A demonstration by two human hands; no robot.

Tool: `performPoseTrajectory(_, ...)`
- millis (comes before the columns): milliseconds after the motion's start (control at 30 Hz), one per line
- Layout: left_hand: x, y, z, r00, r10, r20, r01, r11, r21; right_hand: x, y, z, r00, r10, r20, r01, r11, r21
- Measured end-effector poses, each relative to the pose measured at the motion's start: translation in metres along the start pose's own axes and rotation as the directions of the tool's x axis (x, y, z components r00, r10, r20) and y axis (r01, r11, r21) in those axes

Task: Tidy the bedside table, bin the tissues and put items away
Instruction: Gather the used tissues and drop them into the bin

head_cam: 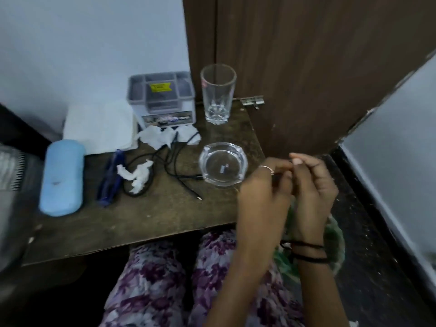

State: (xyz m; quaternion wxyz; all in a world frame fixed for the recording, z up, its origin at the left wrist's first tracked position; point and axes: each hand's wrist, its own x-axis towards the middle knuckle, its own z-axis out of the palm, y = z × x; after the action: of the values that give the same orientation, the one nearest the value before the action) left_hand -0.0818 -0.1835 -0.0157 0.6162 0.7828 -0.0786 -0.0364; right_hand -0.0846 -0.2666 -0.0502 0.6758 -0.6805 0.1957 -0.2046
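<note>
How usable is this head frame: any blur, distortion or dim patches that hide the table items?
Head view: dim, soft overall; both hands, left hand and right hand, are motion-blurred; wide-angle bending tilts the door and wall edges; the left edge smears; the tissues, glass and ashtray stay readable.

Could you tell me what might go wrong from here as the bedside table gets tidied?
1. The black cable loops around the crumpled tissue and passes under the tissues by the organiser; grabbing tissues may drag the cable along.
2. The cable's end lies against the glass ashtray, near the table's right edge; a tug could shift it.
3. The tall glass stands just behind the tissues; a hasty reach might topple it.
</note>
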Motion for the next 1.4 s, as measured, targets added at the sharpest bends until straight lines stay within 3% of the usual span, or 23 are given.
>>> performPoseTrajectory(67, 0.005, -0.005, -0.043, 0.996, 0.021, -0.092, -0.014, 0.997, 0.077, -0.005, -0.010, 0.034, 0.989, -0.019, 0.143, 0.024, 0.999, -0.031)
performPoseTrajectory(167, 0.014, -0.030, -0.104, 0.959, 0.039, -0.280, 0.053, 0.948, 0.314, -0.007, -0.018, 0.093, 0.939, -0.083, 0.335, 0.163, 0.962, -0.218)
performPoseTrajectory(300, 0.025, -0.078, -0.161, 0.888, -0.015, -0.459, 0.317, 0.745, 0.588, 0.006, -0.020, 0.165, 0.836, -0.177, 0.520, 0.445, 0.773, -0.452)
performPoseTrajectory(400, 0.029, -0.100, -0.176, 0.884, -0.154, -0.442, 0.421, 0.675, 0.606, 0.020, -0.021, 0.213, 0.771, -0.125, 0.625, 0.611, 0.425, -0.668)
performPoseTrajectory(467, 0.031, -0.108, -0.176, 0.893, -0.151, -0.424, 0.414, 0.649, 0.639, 0.028, -0.019, 0.238, 0.755, -0.107, 0.646, 0.650, 0.248, -0.718)
performPoseTrajectory(567, 0.036, -0.113, -0.175, 0.889, -0.114, -0.444, 0.406, 0.644, 0.648, 0.036, -0.009, 0.263, 0.757, -0.053, 0.652, 0.653, 0.120, -0.748)
performPoseTrajectory(667, 0.037, -0.115, -0.178, 0.872, -0.108, -0.478, 0.396, 0.729, 0.558, 0.038, 0.000, 0.271, 0.773, 0.001, 0.634, 0.632, 0.084, -0.770)
performPoseTrajectory(800, 0.036, -0.110, -0.186, 0.848, -0.075, -0.524, 0.332, 0.847, 0.415, 0.032, -0.003, 0.256, 0.770, -0.103, 0.630, 0.638, 0.174, -0.750)
performPoseTrajectory(933, 0.034, -0.098, -0.187, 0.823, -0.058, -0.565, 0.282, 0.905, 0.318, 0.024, -0.022, 0.227, 0.813, -0.212, 0.542, 0.570, 0.473, -0.671)
performPoseTrajectory(1100, 0.026, -0.065, -0.177, 0.816, -0.111, -0.567, 0.224, 0.965, 0.133, 0.012, -0.056, 0.178, 0.891, -0.152, 0.428, 0.365, 0.800, -0.476)
performPoseTrajectory(1233, 0.023, -0.032, -0.139, 0.915, -0.067, -0.398, 0.114, 0.989, 0.094, 0.004, -0.056, 0.103, 0.962, -0.056, 0.266, 0.153, 0.920, -0.360)
performPoseTrajectory(1400, 0.023, -0.013, -0.035, 0.994, -0.041, -0.097, 0.054, 0.989, 0.137, 0.001, -0.017, -0.004, 0.990, 0.019, -0.140, -0.056, 0.964, -0.261)
